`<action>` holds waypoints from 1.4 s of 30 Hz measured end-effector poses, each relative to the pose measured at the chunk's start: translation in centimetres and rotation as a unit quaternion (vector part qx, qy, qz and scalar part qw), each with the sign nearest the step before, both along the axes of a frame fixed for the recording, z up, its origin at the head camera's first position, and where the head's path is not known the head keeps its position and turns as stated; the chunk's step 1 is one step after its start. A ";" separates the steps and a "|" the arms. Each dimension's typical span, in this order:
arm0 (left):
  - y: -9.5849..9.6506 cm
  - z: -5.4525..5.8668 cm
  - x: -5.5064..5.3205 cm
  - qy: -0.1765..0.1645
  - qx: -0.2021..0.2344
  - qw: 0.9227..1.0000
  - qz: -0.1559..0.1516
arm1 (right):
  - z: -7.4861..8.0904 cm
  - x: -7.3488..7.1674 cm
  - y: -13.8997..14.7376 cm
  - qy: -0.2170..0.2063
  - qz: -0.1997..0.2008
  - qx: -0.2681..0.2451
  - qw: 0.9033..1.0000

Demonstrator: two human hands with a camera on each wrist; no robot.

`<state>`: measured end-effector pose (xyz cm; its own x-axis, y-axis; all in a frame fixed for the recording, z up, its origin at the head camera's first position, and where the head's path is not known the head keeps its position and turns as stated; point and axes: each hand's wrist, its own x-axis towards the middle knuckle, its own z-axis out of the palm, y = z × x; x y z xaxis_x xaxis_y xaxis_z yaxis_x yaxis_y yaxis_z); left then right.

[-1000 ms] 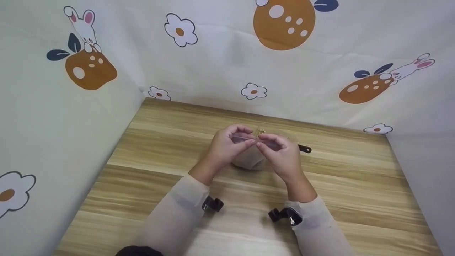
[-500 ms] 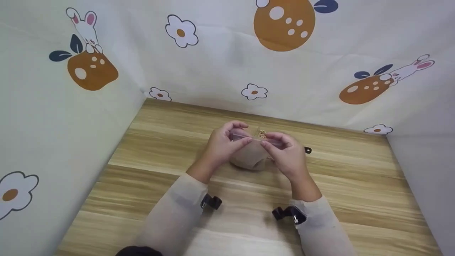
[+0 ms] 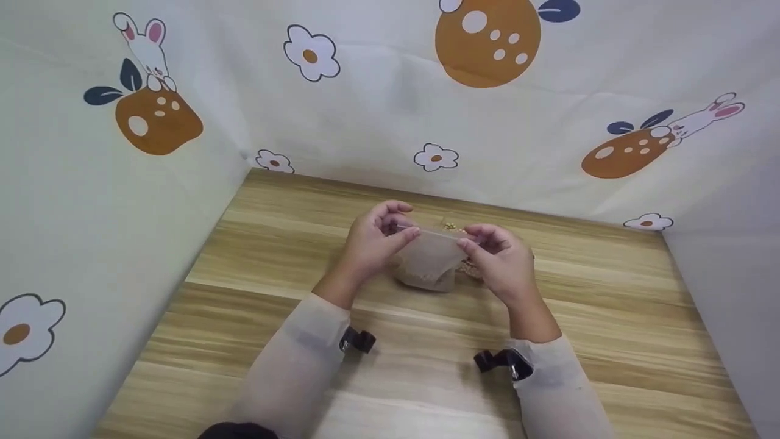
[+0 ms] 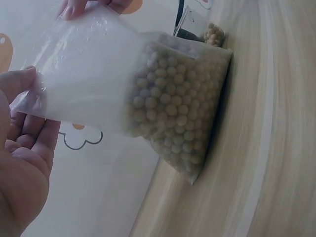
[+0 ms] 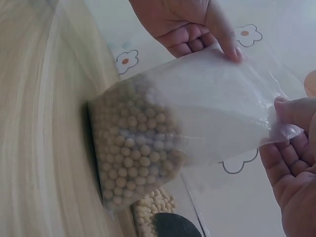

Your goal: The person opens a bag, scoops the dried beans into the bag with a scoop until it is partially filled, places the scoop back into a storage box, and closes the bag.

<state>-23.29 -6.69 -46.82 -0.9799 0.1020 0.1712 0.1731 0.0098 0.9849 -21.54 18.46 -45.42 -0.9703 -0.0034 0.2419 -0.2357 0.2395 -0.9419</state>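
A clear plastic bag (image 3: 429,259) stands upright on the table, its lower part filled with round beige beans (image 4: 173,98) that look like soybeans. My left hand (image 3: 375,241) pinches one top corner of the bag between thumb and fingers. At the opposite corner, my right hand (image 3: 506,262) does the same. The bag's upper part (image 5: 222,108) is stretched flat between them, and its mouth edge looks straight and drawn together in the head view.
Behind the bag is a clear container (image 4: 192,22) with more beige beans (image 5: 153,207) and a black scoop-like piece (image 5: 175,224). The wood-grain table (image 3: 292,201) meets patterned cloth walls (image 3: 365,122) at the back and sides.
Both hands have moved apart along the bag's top edge, from nearly touching at its middle out to its corners. The right hand now covers the black handle that showed beside it.
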 end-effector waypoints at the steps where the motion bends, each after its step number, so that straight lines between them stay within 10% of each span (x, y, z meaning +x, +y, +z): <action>1: -0.1 0.0 -0.1 0.001 0.003 1.000 0.002 | 0.0 -0.1 0.1 -0.003 -0.002 -0.004 1.000; 42: -6.3 -0.1 -0.7 0.017 0.075 0.996 0.042 | -0.5 -1.4 -3.6 -0.027 0.018 -0.070 0.997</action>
<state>-24.01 -12.98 -46.96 -0.9773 -0.0093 0.2114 0.2110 -0.1218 0.9699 -22.89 14.83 -45.88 -0.9817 -0.0076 0.1901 -0.1899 0.0980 -0.9769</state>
